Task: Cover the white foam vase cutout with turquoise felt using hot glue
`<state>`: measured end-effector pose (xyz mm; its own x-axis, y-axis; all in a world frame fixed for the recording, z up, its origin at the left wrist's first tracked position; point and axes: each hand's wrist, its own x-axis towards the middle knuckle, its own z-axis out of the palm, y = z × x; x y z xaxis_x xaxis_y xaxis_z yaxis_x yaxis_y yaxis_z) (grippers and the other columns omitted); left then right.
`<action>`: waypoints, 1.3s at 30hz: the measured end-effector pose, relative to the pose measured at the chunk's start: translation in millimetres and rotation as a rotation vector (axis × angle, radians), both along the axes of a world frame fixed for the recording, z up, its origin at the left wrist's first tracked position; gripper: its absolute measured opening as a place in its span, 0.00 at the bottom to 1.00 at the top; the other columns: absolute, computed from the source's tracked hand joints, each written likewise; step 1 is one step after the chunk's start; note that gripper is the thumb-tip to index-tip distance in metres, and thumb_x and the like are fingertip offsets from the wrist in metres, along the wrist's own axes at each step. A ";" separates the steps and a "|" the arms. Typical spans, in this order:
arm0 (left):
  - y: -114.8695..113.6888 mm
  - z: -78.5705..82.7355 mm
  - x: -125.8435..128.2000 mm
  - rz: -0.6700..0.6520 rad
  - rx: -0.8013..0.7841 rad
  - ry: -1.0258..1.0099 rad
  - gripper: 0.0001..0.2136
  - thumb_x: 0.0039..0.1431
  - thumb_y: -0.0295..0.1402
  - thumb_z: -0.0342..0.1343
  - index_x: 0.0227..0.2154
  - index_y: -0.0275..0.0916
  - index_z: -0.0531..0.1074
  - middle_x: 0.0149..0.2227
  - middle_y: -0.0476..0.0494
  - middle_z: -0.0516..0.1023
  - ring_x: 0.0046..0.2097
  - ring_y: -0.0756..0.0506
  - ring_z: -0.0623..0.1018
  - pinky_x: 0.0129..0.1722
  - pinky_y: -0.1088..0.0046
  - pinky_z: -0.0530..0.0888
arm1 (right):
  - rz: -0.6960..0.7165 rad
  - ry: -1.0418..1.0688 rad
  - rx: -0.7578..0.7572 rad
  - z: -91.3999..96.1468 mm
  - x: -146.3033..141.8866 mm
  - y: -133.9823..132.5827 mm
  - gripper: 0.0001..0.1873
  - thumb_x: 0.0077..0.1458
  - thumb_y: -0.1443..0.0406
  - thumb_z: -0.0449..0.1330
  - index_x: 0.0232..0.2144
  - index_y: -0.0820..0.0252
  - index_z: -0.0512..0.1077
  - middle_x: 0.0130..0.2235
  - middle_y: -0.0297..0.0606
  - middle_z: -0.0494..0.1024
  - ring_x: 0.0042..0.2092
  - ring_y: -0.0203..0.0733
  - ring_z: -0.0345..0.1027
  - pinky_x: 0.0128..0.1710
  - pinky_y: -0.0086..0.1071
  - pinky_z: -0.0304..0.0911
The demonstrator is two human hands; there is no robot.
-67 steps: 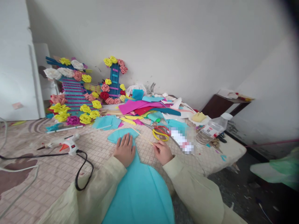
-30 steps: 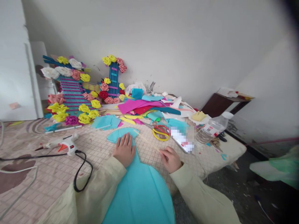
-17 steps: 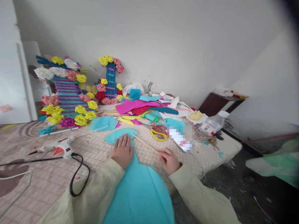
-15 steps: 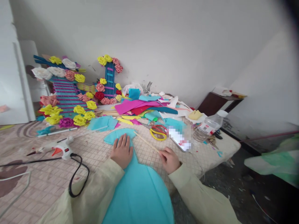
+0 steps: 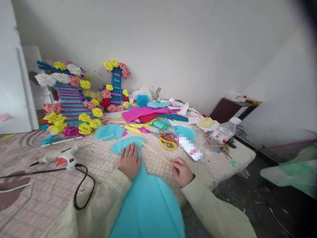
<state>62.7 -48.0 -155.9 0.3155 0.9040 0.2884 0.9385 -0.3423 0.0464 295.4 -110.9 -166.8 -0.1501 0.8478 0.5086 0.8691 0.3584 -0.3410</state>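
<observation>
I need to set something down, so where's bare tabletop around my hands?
One bare patch of tabletop lies between the glue gun and your left hand. A smaller one lies between your right sleeve and the bottle, though a thin cable seems to cross it. The back is crowded with coloured paper and flower-trimmed pieces.

On the table (image 5: 99, 158), the glue gun (image 5: 69, 158) lies left of the cutout (image 5: 148, 205); scissors (image 5: 166, 147), smartphone (image 5: 189, 148) and bottle (image 5: 220, 135) lie right; paper pile (image 5: 156, 114) behind.
</observation>
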 end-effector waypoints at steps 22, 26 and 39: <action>0.1 -2.5 -0.9 0.004 0.013 0.026 0.24 0.57 0.37 0.35 0.54 0.31 0.54 0.58 0.38 0.52 0.58 0.42 0.54 0.56 0.59 0.50 | -0.045 0.055 -0.016 1.8 -5.9 2.5 0.12 0.51 0.70 0.49 0.30 0.63 0.73 0.24 0.37 0.66 0.26 0.36 0.61 0.25 0.28 0.58; 0.4 -2.7 -1.0 0.004 0.023 0.015 0.23 0.57 0.36 0.35 0.54 0.31 0.54 0.58 0.38 0.52 0.58 0.42 0.54 0.56 0.59 0.50 | -0.041 0.058 0.001 1.0 -6.1 2.5 0.12 0.51 0.69 0.49 0.31 0.62 0.73 0.24 0.37 0.66 0.26 0.36 0.61 0.26 0.28 0.58; -0.3 -2.4 0.1 0.001 0.024 0.014 0.24 0.56 0.36 0.35 0.54 0.30 0.54 0.58 0.37 0.52 0.58 0.42 0.54 0.55 0.59 0.51 | -0.145 0.058 -0.075 4.0 -5.1 9.5 0.10 0.47 0.70 0.52 0.28 0.62 0.73 0.24 0.36 0.67 0.24 0.35 0.62 0.26 0.28 0.59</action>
<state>62.9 -48.2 -158.3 0.3187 0.8972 0.3056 0.9393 -0.3423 0.0252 290.3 -101.4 -162.8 0.0038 0.8943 0.4475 0.8880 0.2028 -0.4127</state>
